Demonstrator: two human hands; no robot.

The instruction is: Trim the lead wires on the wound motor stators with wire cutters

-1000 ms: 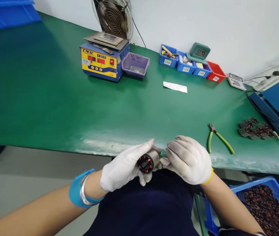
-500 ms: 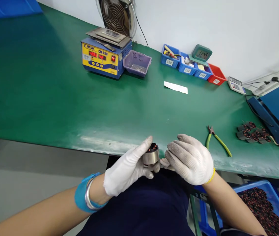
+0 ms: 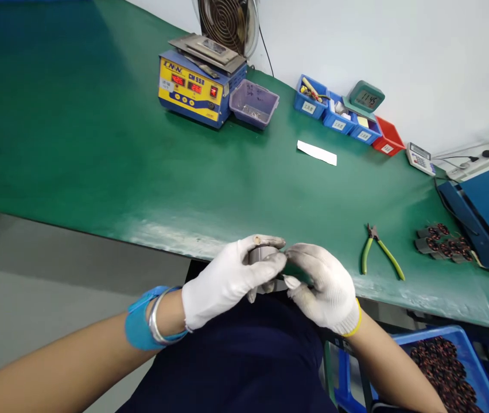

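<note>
The hands [image 3: 227, 281] hide most of the metal cylinder [image 3: 260, 254]; the top edge crops the fan [image 3: 224, 24].

Smooth grey metal cylinder [image 3: 262, 254], partly covered, in the grasp of the gloved left fingers [image 3: 269, 268].

One left hand [image 3: 227, 281], one right hand [image 3: 328, 287], one metal cylinder [image 3: 262, 254]. Three small blue boxes [image 3: 338, 124], one red box [image 3: 393, 147], one purple box [image 3: 251, 117]. One clock [image 3: 367, 97], one calculator [image 3: 420, 159], one fan [image 3: 222, 23], one paper strip [image 3: 317, 153], one pair of pliers [image 3: 372, 232]. Coils [image 3: 441, 248] on the table [image 3: 227, 183] crowd too closely to count.
</note>
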